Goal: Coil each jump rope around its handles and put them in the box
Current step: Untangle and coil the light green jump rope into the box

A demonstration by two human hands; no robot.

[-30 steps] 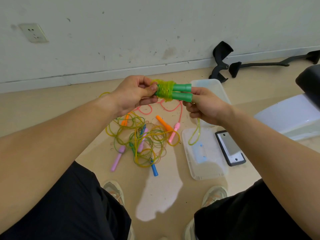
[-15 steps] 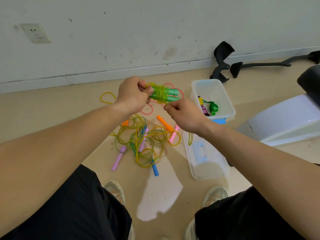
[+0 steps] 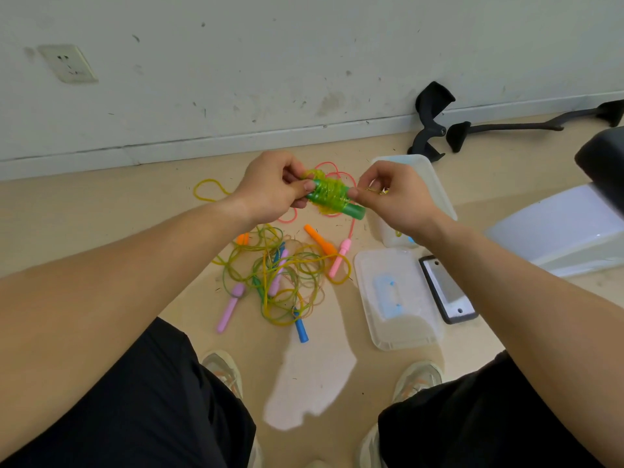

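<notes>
Nearest, low centre of the frame, the tangle of ropes (image 3: 287, 282) lies on the floor. Above it my left hand (image 3: 270, 187) grips the green handles (image 3: 351, 207); my right hand (image 3: 395, 197) pinches the cord (image 3: 327, 190) wound on them. If that pinch slips, I judge the coil springs loose. The box (image 3: 442, 197) sits beyond, its inside hidden by my right hand; I cannot tell whether the cord's end is tucked

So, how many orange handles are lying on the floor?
2: right orange handle beside the pink handle; left orange handle at the edge of the rope tangle. Others may be hidden.
</notes>
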